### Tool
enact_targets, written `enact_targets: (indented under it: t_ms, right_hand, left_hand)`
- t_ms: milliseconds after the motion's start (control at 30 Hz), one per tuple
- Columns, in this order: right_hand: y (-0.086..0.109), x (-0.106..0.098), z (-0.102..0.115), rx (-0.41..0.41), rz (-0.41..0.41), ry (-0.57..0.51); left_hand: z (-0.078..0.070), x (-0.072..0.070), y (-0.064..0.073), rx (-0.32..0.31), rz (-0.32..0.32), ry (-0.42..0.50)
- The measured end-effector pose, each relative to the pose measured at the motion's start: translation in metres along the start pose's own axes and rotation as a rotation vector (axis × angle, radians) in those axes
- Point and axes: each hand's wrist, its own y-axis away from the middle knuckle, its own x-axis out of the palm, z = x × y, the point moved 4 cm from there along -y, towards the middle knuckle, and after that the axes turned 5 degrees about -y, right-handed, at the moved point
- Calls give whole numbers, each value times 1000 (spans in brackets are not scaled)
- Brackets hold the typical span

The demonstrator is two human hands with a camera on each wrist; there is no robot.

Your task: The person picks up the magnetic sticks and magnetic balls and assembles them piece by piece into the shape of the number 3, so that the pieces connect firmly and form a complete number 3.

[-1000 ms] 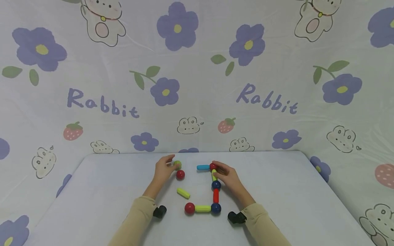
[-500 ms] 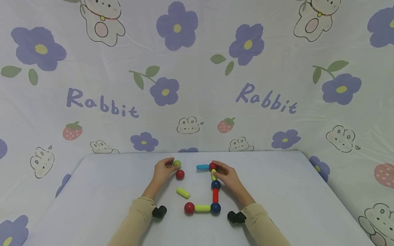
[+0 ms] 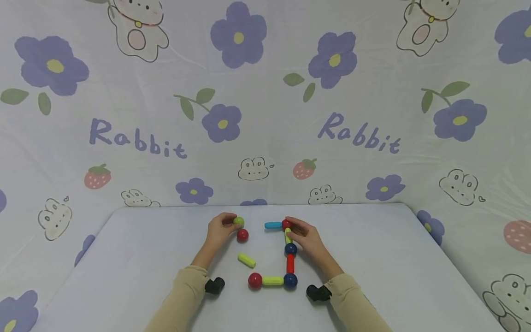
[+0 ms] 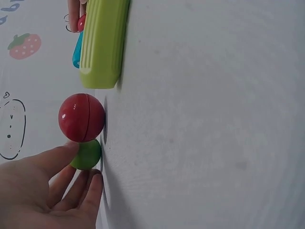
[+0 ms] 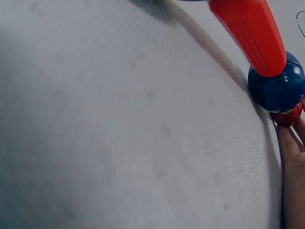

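My left hand (image 3: 217, 231) pinches a green ball (image 3: 238, 222) between thumb and fingers at the far left of the toys. Just in front of it lies a loose red ball (image 4: 82, 118). My right hand (image 3: 310, 237) grips the red ball (image 3: 286, 224) at the far end of a ball-and-rod chain, its thumb by a yellow-green rod (image 3: 288, 236). A blue rod (image 3: 273, 225) points left from that ball. Nearer, the chain continues through a navy ball (image 3: 291, 249), a red rod (image 3: 290, 264), another navy ball (image 3: 290, 281), a yellow-green rod and a red end ball (image 3: 255, 281).
A loose yellow-green rod (image 3: 246, 260) lies slantwise inside the chain's bend. All of it is on a white-covered table (image 3: 373, 267), whose far edge meets a patterned cloth (image 3: 265, 101). Black wrist devices (image 3: 215, 286) sit at both cuffs.
My left fingers, more extended a second ago, have come in around the green ball. The right hand and the chain stay in place.
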Motion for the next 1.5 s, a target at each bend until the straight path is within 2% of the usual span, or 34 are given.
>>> enact_targets:
  t_ms: [167,600,800,933,1033,1167,1300,1500]
  right_hand:
    - [8,2,21,7,14,-2]
    - [17,5,37,27,34,-1]
    - [12,3,29,18,24,11]
    - [6,2,12,4,2,15]
    - [1,1,1,1,-11,19]
    - [0,1,-3,2,-18,26]
    - [-1,0,-3,9,-18,16]
    - [-1,0,-3,11,-17,19]
  left_hand:
    - [1,0,-1,7,2,2]
    - [0,1,-1,31,-17,11]
    - [-2,4,-3,46,-16,49]
    - [-7,7,-4,49,-22,92]
    - [-10,10,-4,61,-34,98]
    - [-12,15,-5,72,-36,102]
    - [-14,19,-6,70,-17,119]
    - [-21,25,-5,86,32,84]
